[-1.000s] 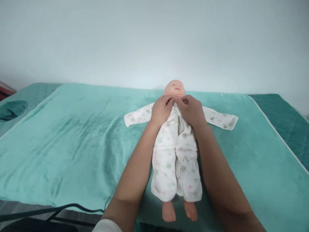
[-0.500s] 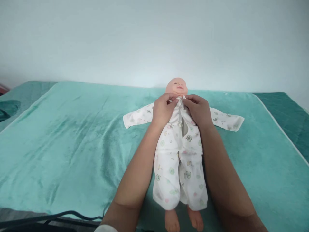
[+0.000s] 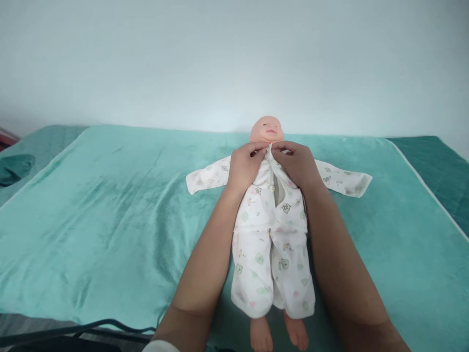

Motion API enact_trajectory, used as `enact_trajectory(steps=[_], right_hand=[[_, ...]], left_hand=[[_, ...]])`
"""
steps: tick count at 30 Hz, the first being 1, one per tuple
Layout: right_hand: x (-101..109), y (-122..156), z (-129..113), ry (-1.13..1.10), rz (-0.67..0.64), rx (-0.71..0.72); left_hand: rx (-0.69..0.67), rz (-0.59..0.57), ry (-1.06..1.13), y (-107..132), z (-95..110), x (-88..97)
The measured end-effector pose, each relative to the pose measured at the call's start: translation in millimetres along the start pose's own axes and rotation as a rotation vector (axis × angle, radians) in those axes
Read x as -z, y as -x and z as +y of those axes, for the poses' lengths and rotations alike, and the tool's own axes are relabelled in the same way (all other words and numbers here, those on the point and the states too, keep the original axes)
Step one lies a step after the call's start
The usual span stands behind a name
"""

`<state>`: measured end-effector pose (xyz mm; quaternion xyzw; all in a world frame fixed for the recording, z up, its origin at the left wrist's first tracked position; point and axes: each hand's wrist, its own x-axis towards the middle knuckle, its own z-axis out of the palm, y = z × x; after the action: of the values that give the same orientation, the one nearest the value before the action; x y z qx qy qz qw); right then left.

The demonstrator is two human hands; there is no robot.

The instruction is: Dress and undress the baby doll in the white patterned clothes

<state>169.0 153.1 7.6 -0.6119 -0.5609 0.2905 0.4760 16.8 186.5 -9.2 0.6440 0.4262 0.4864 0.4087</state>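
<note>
A baby doll [image 3: 267,128] lies on its back, head away from me, bare feet toward me. It wears a white printed baby shirt [image 3: 256,208] with sleeves spread to both sides, and matching trousers [image 3: 254,274]. At the collar, my left hand [image 3: 245,164] pinches the shirt's left front edge. My right hand [image 3: 296,164] pinches the right front edge, fingertips nearly touching the left ones. Below them a button [image 3: 271,188] shows on the front, beside a gap in the cloth. The fastening between my fingers is too small to make out.
A turquoise blanket [image 3: 110,220] with light edging lies under the doll, over a darker green cover [image 3: 432,161]. A pale wall [image 3: 183,63] rises behind. Black cables [image 3: 106,322] run along the near left edge. A dark green cloth [image 3: 16,168] lies at the far left.
My hands have drawn closer together at the collar, bringing the two shirt edges together. The doll stays in place, with only a slight shift in view.
</note>
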Motion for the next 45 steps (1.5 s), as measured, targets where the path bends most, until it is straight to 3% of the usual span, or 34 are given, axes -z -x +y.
enact_trajectory(steps=[9,17,25,39,45], right_hand=[[-2.4,-1.0,-4.0,0.097,-0.023,0.029],[-2.8,2.1,-5.7,0.08,-0.047,0.015],[-1.6,1.4,3.5,0.032,0.003,0.025],[-6.5,4.0,9.5,0.065,0.111,0.241],[-3.8,2.7,14.2,0.079,0.023,0.3]], left_hand=[[-0.002,0.001,-0.029,4.5,5.5,-1.3],[0.08,-0.012,0.116,0.7,1.2,-0.4],[0.0,0.013,-0.065,0.6,-0.3,-0.4],[-0.046,0.003,-0.162,1.4,-0.9,0.3],[-0.07,0.009,-0.174,1.3,-2.1,1.8]])
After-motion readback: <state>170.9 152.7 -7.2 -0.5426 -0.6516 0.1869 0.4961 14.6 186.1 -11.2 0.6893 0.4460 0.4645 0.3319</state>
